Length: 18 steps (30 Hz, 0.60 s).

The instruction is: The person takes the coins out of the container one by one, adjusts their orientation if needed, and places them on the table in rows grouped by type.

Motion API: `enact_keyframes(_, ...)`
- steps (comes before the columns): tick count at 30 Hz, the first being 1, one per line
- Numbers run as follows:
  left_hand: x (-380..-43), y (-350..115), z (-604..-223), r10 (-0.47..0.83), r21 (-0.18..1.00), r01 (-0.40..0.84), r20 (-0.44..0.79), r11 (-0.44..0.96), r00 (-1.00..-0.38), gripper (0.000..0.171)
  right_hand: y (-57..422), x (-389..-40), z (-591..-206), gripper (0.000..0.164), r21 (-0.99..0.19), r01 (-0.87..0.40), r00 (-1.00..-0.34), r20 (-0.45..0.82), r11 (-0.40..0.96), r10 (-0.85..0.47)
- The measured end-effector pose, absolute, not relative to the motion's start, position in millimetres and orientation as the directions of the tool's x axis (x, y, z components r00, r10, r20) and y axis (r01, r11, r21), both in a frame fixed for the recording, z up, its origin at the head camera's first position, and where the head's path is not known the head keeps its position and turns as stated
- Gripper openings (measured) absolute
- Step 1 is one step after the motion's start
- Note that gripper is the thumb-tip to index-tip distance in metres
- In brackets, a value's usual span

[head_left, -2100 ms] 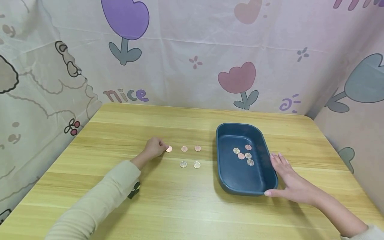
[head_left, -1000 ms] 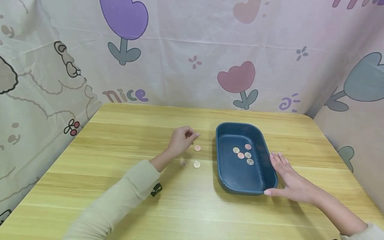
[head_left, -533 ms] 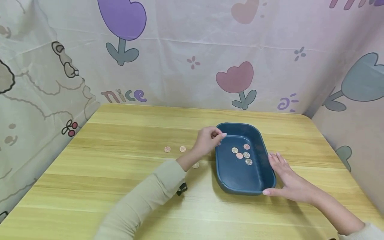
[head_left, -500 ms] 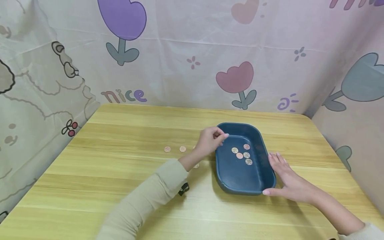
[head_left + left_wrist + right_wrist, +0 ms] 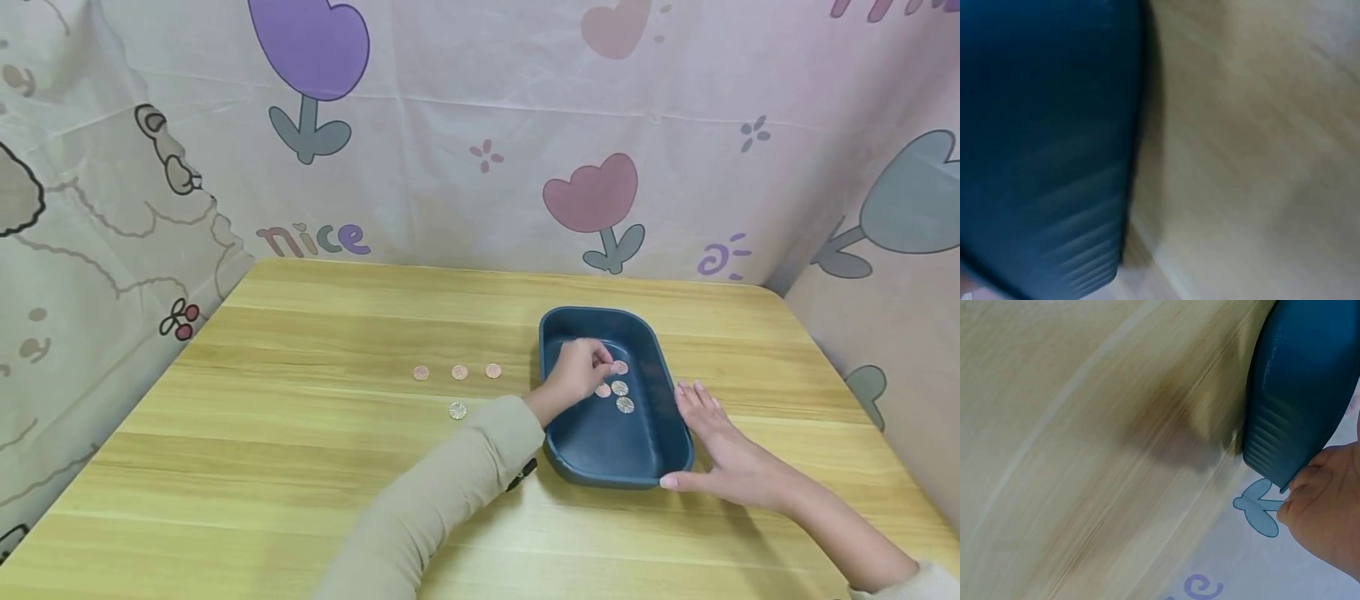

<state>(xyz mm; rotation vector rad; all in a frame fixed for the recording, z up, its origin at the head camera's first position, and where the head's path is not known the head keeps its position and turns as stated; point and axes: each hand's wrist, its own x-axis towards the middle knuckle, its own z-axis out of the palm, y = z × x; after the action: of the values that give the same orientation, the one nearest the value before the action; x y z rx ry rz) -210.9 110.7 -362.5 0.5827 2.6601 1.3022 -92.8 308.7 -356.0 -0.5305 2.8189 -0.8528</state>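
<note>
Our left hand (image 5: 576, 372) is in the tray (image 5: 600, 450), fingers curled at a coin (image 5: 621, 367), can't tell if gripped. Our right hand (image 5: 731, 458) rests straight-fingered on the tray's right side. Four coins (image 5: 459, 372) sit left of it.

A dark blue container (image 5: 1047, 119) fills the left part of the left wrist view. We see its outer wall, smooth in the upper area and with several parallel ridges (image 5: 1088, 250) lower down. A dark line follows its right border, and beside it a narrow shadow lies on the table (image 5: 1241, 162). The table has pale wood grain, and another soft shadow is near the right edge. In the bottom left corner, a small blurred patch seems to be part of the left hand (image 5: 966, 284); its fingers cannot be made out.
</note>
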Motion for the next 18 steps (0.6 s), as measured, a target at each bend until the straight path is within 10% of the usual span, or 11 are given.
enact_keyframes(18, -208.3, 125.5, -372.8, 0.407, 0.495, 0.281, -0.167, 0.822, -0.898, 0.008, 309.9, -92.2, -358.9, 0.11, -0.557, -0.306, -0.924, -0.022, 0.772, -0.382)
